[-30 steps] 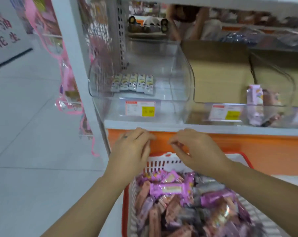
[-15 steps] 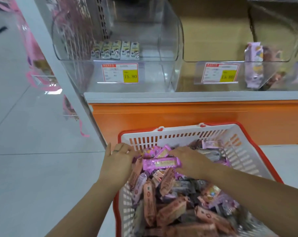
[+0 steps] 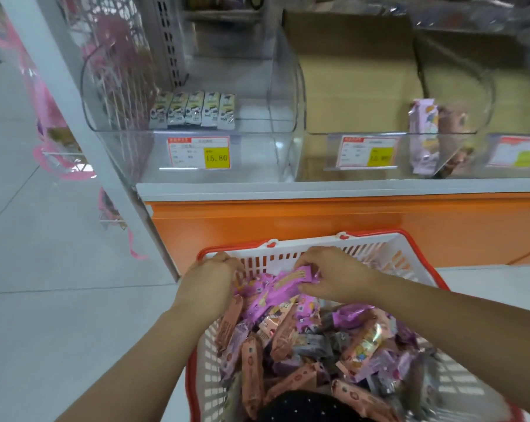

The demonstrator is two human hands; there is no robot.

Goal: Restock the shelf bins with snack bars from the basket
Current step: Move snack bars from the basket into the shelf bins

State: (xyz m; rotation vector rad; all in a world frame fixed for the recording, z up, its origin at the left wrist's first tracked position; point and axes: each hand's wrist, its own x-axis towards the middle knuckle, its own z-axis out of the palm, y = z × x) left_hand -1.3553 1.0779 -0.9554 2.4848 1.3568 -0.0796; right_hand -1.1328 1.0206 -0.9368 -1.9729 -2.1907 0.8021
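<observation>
Pale grey floor tiles (image 3: 44,300), smooth and faintly glossy, spread out to the left of the basket (image 3: 364,248). Beyond the basket rises a shelf unit with a flat orange base panel (image 3: 288,220) capped by a white ledge (image 3: 318,188). On that ledge, above the basket's far left corner, sits a clear hard-plastic bin (image 3: 129,153) with curved side walls. A second clear bin (image 3: 318,169) stands above the basket's far right, with a plain brown cardboard box (image 3: 349,71) behind it.

The basket itself is white slotted plastic with a red rim, and it is heaped with snack bars (image 3: 288,345) in crinkly foil wrappers of salmon, purple and grey.

The left hand (image 3: 209,278) lies at the basket's far left corner with its fingers curled tight. Whether they clutch the rim or a wrapper cannot be told. The right hand (image 3: 337,275) is over the far middle of the basket, and its thumb and fingertips pinch one end of a long purple bar (image 3: 285,281) lying atop the heap.

Further from the basket, five small pale packets (image 3: 193,111) stand in a row inside the left bin. A purple pack (image 3: 423,135) leans in the right bin. Red-and-yellow price tags (image 3: 198,152) face the basket from the bin fronts.
</observation>
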